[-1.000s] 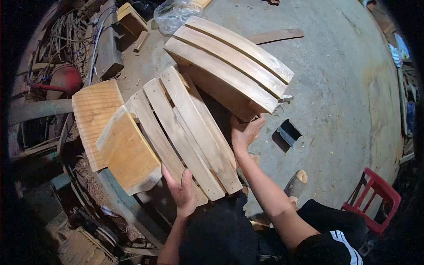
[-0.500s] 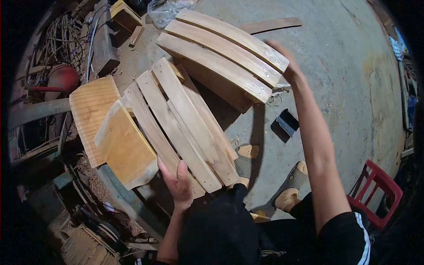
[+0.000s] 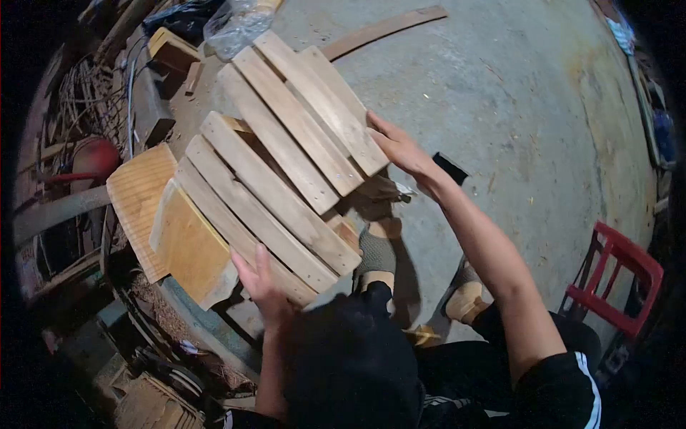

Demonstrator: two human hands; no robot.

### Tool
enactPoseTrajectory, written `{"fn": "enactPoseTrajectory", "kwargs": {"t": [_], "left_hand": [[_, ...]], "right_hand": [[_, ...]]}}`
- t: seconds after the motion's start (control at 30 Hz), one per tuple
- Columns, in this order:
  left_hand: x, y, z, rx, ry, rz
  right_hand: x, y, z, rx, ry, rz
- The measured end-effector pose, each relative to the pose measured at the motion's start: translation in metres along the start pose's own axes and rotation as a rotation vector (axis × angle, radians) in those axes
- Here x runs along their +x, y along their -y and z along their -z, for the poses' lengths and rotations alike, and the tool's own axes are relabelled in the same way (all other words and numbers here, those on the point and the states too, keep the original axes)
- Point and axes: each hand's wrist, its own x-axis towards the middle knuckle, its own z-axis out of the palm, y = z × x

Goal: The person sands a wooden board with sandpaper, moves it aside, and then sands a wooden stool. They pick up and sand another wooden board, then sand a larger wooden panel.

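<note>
Two slatted wooden panels lie close together, each made of several pale, curved slats with fastener heads near the ends. My left hand point(image 3: 264, 286) grips the near end of the lower panel point(image 3: 268, 204), thumb on top. At the right end of the upper panel point(image 3: 300, 118), my right hand point(image 3: 400, 150) is closed round the edge; part of its fingers is hidden. The upper panel sits tilted beside the lower one, its edge overlapping it. Left of the lower panel are a yellowish board point(image 3: 189, 243) and a striped-grain board point(image 3: 136, 207).
A curved wooden strip point(image 3: 386, 32) and a dark small box point(image 3: 450, 168) lie on the concrete floor. A red plastic chair point(image 3: 618, 279) stands at the right. Clear plastic bags point(image 3: 243, 28) and a red round object point(image 3: 96, 159) are at upper left. My feet are below the panels.
My right hand has drawn the upper panel left and toward me, against the lower panel. The left hand stays on the lower panel, which has shifted slightly left.
</note>
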Motion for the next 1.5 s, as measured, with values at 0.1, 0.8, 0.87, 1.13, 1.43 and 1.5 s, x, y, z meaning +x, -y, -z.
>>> {"fn": "enactPoseTrajectory", "kwargs": {"t": [0.1,0.8,0.87,1.13,1.43,1.5], "left_hand": [[0.006,0.011,0.006,-0.064,0.104,-0.099],[-0.029,0.0,0.003,0.476,-0.125,-0.708],[-0.045,-0.008,-0.016,0.599,-0.196,-1.098],[-0.019,0.068,-0.171,1.009,0.967,-1.517],[-0.03,-0.051,-0.188,1.765,1.538,-0.952],[-0.025,-0.089,-0.196,1.467,1.745,-0.937]], "right_hand": [[-0.001,-0.02,0.03,0.185,0.046,0.017],[-0.156,-0.065,0.157,-1.204,-0.103,0.583],[-0.2,-0.039,0.184,-1.256,-0.02,0.55],[-0.421,0.108,0.159,-1.157,-0.286,0.366],[-0.446,0.076,0.141,-1.066,-0.363,0.272],[-0.446,0.068,0.162,-0.836,-0.285,0.141]]}}
